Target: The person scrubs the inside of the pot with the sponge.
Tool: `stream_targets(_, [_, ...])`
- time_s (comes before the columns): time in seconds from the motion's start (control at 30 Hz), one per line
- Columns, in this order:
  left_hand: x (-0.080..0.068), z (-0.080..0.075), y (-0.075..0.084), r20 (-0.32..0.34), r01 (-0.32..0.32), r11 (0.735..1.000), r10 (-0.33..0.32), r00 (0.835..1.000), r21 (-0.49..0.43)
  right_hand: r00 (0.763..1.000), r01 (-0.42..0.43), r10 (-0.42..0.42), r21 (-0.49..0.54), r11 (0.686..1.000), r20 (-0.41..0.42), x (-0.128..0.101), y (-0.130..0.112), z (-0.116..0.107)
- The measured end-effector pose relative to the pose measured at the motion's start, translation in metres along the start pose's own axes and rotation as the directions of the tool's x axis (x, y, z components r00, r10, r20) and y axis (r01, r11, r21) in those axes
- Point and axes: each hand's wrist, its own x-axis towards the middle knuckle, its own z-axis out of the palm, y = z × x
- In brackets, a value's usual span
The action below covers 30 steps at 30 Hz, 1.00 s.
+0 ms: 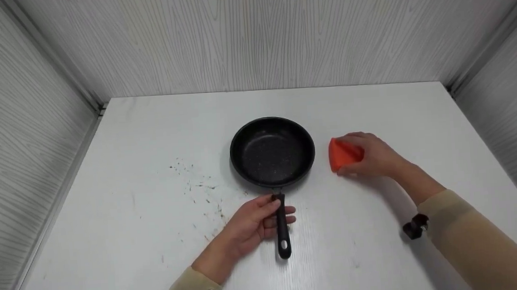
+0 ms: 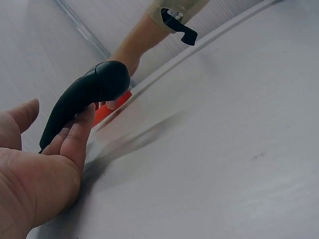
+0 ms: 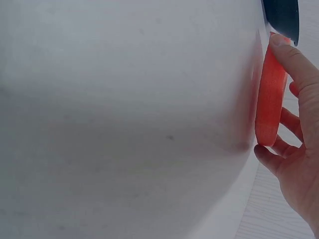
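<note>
Pan (image 1: pixel 272 155): located near the middle of the white table (image 1: pixel 106 174), handle (image 1: pixel 283 234) pointing to 6 o'clock. Left hand (image 1: pixel 250 223): positioned at 6 o'clock from the pan bowl, holding the handle, thumb at the upper side, fingers passing underneath. Orange pad (image 1: pixel 344 155): located at 3 o'clock from the pan, near it but apart. Right hand (image 1: pixel 373 155): pinching the pad between thumb and fingers at opposite edges. Dark specks (image 1: pixel 201 185): scattered on the table, at 8 o'clock from the pan.
</note>
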Motion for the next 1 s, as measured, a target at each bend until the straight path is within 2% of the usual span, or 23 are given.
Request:
stream_targets(0.27, [0.001,-0.002,-0.001,0.013,0.003,1.0,-0.003,1.0,0.021,0.997,0.052,-0.051,0.028,0.998,-0.063,0.003,-0.008,-0.006])
stream_targets(0.47, [0.002,-0.002,-0.001,0.002,0.015,1.0,-0.015,1.0,0.026,0.977,0.164,-0.158,0.033,0.986,-0.143,0.007,-0.015,-0.01])
stream_targets(0.67, [0.003,0.0,0.001,-0.003,0.018,1.0,-0.018,1.0,0.021,0.964,0.195,-0.18,0.061,0.979,-0.195,0.012,-0.026,-0.017])
stream_targets(1.0, [0.003,-0.001,0.001,-0.013,0.03,0.999,-0.03,0.999,0.022,0.962,0.214,-0.202,0.048,0.976,-0.185,0.029,-0.059,-0.018])
